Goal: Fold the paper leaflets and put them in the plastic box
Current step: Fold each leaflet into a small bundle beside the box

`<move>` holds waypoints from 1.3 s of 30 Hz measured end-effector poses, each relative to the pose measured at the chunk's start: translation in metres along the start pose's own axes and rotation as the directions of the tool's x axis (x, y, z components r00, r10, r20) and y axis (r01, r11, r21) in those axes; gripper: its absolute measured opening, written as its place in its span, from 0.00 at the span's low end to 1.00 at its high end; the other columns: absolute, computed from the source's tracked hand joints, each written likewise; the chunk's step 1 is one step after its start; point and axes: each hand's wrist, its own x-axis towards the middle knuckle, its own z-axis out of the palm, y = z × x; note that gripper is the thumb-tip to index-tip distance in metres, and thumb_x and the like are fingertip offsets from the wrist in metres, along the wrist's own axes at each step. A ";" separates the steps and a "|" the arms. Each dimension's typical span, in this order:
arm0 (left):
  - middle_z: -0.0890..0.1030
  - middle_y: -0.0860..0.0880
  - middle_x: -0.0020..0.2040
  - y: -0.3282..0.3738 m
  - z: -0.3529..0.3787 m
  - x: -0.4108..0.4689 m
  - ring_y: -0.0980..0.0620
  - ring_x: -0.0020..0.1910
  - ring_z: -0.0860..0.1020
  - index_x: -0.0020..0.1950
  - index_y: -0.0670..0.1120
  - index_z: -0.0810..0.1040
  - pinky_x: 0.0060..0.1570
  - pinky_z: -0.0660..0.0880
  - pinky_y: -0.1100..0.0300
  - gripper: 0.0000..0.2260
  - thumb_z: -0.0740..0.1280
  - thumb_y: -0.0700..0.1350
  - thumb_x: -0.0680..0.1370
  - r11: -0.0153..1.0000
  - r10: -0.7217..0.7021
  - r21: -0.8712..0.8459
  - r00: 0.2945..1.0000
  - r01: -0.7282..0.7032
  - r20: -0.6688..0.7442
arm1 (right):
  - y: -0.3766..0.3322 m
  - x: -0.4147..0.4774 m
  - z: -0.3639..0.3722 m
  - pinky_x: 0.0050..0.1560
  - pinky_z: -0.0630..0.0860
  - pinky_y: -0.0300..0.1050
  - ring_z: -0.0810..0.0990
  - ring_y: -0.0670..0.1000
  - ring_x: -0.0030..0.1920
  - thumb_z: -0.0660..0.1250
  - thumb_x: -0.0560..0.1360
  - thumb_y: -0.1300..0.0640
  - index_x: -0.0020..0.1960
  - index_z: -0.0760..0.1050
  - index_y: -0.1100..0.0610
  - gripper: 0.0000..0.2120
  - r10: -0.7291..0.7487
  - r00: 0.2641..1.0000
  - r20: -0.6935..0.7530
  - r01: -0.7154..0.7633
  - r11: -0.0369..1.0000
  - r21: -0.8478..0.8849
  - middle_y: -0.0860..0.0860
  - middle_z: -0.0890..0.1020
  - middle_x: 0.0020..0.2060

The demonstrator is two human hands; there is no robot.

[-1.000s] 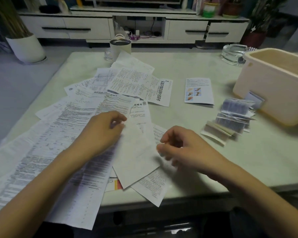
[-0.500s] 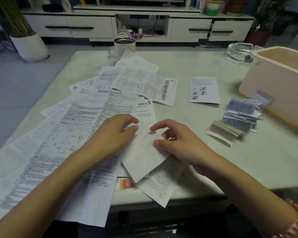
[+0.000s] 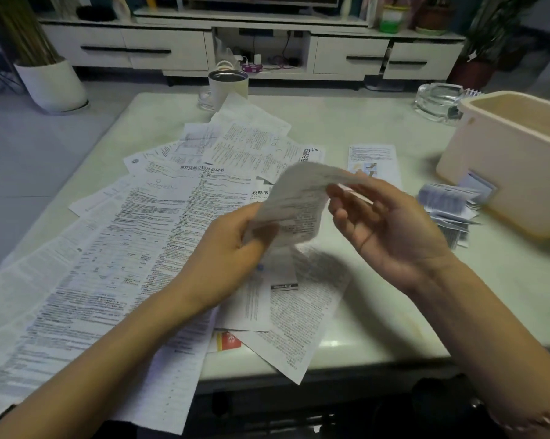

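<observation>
While left hand (image 3: 223,248) pinches one corner, leaflet (image 3: 295,204) raised between hands, right hand (image 3: 391,229) holding top edge

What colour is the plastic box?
The plastic box is cream, best seen in the head view.

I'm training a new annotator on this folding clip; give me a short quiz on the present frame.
1. True or false: the lifted leaflet lies flat on the table.
2. The visible folded leaflets sit: A) on the floor; B) on the table beside the plastic box; C) on a shelf.
3. Fill in: the ___ hand grips the lifted leaflet's lower end.
Key: 1 false; 2 B; 3 left hand.
</observation>
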 end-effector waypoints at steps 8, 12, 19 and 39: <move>0.85 0.48 0.47 0.005 0.001 0.001 0.49 0.47 0.83 0.51 0.47 0.79 0.49 0.80 0.55 0.07 0.61 0.44 0.78 0.770 -0.451 -0.453 0.886 0.449 0.112 | 0.017 0.003 -0.008 0.43 0.74 0.42 0.79 0.46 0.44 0.67 0.74 0.61 0.56 0.74 0.55 0.11 -0.122 0.991 0.056 0.127 0.728 -0.674 0.56 0.82 0.47; 0.85 0.48 0.46 0.005 0.002 0.003 0.51 0.44 0.84 0.50 0.45 0.79 0.45 0.80 0.60 0.08 0.60 0.43 0.79 0.692 -0.500 -0.521 0.852 0.500 0.154 | 0.022 -0.001 -0.006 0.44 0.77 0.48 0.81 0.51 0.42 0.65 0.75 0.65 0.51 0.76 0.56 0.08 -0.048 0.997 0.063 0.078 0.752 -0.654 0.57 0.83 0.45; 0.84 0.44 0.40 0.007 -0.003 0.006 0.50 0.37 0.82 0.48 0.39 0.78 0.35 0.80 0.61 0.12 0.55 0.39 0.79 0.416 -0.631 -0.723 0.748 0.551 0.207 | 0.024 0.000 -0.006 0.30 0.67 0.35 0.73 0.46 0.30 0.63 0.73 0.70 0.38 0.77 0.57 0.11 -0.028 0.999 0.022 0.035 0.821 -0.570 0.50 0.78 0.33; 0.85 0.47 0.42 -0.001 0.007 -0.004 0.49 0.41 0.83 0.48 0.47 0.82 0.42 0.80 0.59 0.05 0.71 0.41 0.73 0.837 -0.497 -0.251 0.867 0.487 0.027 | 0.034 0.003 -0.008 0.41 0.74 0.40 0.77 0.46 0.38 0.71 0.70 0.64 0.39 0.79 0.53 0.07 -0.091 0.976 0.200 0.218 0.509 -0.832 0.53 0.82 0.37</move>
